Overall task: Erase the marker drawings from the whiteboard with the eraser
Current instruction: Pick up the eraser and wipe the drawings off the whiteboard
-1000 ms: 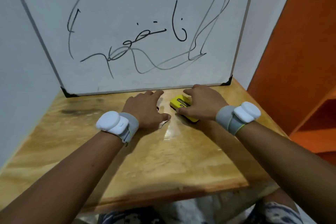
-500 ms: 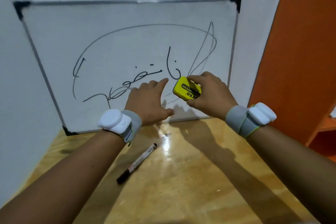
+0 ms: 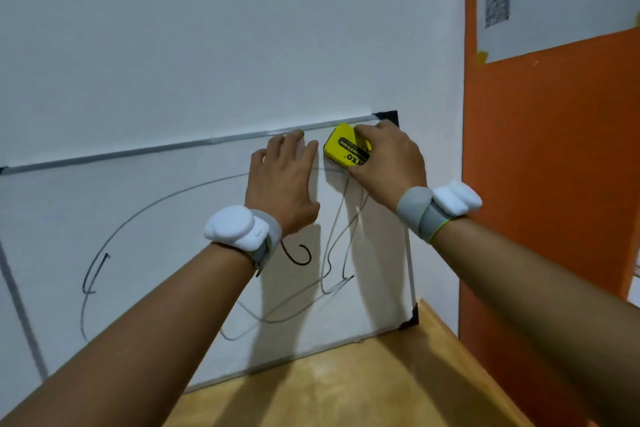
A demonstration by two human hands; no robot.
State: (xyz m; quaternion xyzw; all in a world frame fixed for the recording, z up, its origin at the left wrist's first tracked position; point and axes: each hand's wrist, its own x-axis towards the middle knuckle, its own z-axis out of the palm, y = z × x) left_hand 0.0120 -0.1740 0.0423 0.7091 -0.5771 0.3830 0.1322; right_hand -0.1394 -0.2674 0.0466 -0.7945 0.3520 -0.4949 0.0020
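The right hand (image 3: 384,159) has its grip clenched around the yellow eraser (image 3: 346,146), pressed at the whiteboard (image 3: 173,218) top right corner; the left hand (image 3: 282,184) lies flat, grip released, just beside it

A small yellow block eraser (image 3: 347,146) presses flat on the big white whiteboard (image 3: 166,218), near its top right corner, above the black marker drawings (image 3: 298,258).
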